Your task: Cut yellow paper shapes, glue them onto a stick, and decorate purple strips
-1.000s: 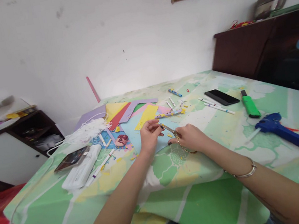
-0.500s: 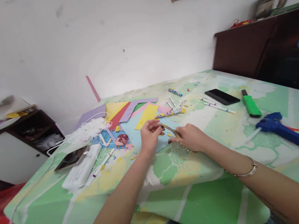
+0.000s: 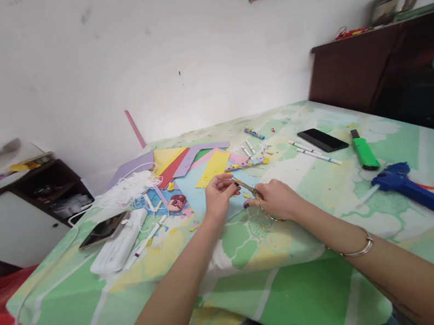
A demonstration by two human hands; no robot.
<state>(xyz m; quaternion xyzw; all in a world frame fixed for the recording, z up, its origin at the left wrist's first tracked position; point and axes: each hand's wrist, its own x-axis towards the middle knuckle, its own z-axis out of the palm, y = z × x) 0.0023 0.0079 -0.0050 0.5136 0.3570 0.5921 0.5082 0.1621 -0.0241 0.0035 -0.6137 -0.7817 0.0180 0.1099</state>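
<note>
My left hand (image 3: 221, 198) was pinched narrow by the scissors (image 3: 247, 186), any held scrap too small to tell; my right hand (image 3: 279, 196) closed round their handles, above the tabletop (image 3: 293, 244). Surface: long white box (image 3: 118, 243), coloured paper (image 3: 213, 167), black phone (image 3: 321, 139), blue glue gun (image 3: 417, 190). Room: white-doored cabinet (image 3: 12, 230), wall (image 3: 180, 41), brown cabinet (image 3: 355, 67).

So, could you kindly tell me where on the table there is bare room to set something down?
Bare tablecloth shows between the right hand and blue glue gun, right of the green tool, and between the long white case and left forearm. It is crowded left of centre, with white string and coloured paper.
</note>
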